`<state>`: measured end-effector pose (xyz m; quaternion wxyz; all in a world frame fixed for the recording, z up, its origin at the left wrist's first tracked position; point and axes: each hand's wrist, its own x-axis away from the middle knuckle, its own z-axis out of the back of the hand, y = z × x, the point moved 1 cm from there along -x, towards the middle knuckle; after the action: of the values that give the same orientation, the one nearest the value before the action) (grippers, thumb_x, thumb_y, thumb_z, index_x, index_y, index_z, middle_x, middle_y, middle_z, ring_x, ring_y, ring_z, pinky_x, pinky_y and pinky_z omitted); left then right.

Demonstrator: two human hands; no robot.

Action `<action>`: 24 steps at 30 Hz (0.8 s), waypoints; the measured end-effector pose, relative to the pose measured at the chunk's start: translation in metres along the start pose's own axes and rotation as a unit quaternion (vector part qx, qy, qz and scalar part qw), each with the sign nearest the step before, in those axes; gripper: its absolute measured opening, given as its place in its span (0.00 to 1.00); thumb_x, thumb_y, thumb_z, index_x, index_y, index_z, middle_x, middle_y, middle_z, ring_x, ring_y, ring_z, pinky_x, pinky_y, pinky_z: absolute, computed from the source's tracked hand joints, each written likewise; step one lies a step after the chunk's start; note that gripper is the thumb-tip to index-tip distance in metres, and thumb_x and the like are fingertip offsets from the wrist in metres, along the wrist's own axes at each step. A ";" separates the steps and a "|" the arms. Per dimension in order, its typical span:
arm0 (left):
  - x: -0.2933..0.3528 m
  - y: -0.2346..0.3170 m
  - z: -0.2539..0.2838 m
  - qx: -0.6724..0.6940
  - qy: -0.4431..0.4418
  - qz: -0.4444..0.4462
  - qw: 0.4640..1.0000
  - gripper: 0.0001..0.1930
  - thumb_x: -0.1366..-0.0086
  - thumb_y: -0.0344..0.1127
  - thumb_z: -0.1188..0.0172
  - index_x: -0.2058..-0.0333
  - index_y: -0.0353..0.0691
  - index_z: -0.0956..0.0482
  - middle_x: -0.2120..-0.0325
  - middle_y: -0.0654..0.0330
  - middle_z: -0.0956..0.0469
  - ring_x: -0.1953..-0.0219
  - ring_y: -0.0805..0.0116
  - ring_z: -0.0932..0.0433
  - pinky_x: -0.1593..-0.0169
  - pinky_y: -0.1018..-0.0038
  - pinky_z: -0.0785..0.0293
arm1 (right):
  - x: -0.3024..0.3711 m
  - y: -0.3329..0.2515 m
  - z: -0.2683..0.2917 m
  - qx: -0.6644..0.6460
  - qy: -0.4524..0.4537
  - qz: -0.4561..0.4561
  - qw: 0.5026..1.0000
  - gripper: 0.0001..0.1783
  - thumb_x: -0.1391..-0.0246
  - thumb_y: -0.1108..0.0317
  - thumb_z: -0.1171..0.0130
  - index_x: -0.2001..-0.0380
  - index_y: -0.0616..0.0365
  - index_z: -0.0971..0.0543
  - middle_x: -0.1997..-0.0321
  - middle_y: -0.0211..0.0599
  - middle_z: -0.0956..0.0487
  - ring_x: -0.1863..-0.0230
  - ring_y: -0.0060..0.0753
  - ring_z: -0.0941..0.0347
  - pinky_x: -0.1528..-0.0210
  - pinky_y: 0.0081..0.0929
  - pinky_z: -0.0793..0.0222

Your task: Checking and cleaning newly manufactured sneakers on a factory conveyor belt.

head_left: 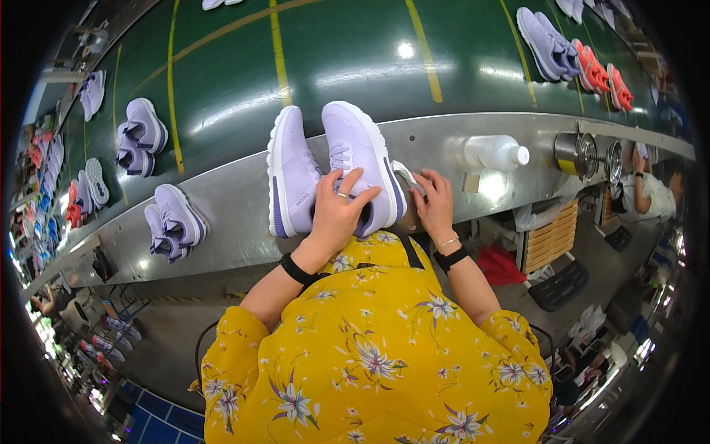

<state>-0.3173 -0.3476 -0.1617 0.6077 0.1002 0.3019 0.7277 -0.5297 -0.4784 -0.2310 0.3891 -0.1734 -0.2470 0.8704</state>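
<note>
A pair of lavender sneakers with white soles stands on the metal ledge right in front of me. My left hand [342,209] grips the right-hand sneaker [360,148] around its collar, thumb and fingers bent over the opening. The left-hand sneaker [291,170] stands close against it, partly behind my left wrist. Beside the sole of the right-hand sneaker, my right hand [435,200] pinches a small white cloth [404,175]. The cloth's upper part touches or nearly touches the white sole edge; I cannot tell which.
A white plastic bottle [494,153] and a metal tin [575,154] stand on the ledge [244,222] to the right. Another lavender pair [176,220] sits at the left. More shoes ride on the green belt [355,63], including coral ones [592,68]. A wooden-slatted seat [551,235] is below right.
</note>
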 end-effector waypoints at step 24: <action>-0.002 -0.018 -0.039 -0.007 0.124 -0.064 0.990 0.18 0.54 0.28 0.37 0.63 0.57 0.14 0.49 0.60 0.26 0.47 0.51 0.34 0.43 0.48 0.35 | -0.109 -0.073 -0.022 -0.223 0.087 -0.059 0.969 0.07 0.46 0.74 0.34 0.62 0.57 0.15 0.67 0.37 0.21 0.69 0.36 0.23 0.66 0.28 0.28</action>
<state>-0.3222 -0.3608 -0.2023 0.6112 -0.0147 0.3756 0.6965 -0.4059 -0.5131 -0.1958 0.4113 -0.3154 -0.4096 0.7507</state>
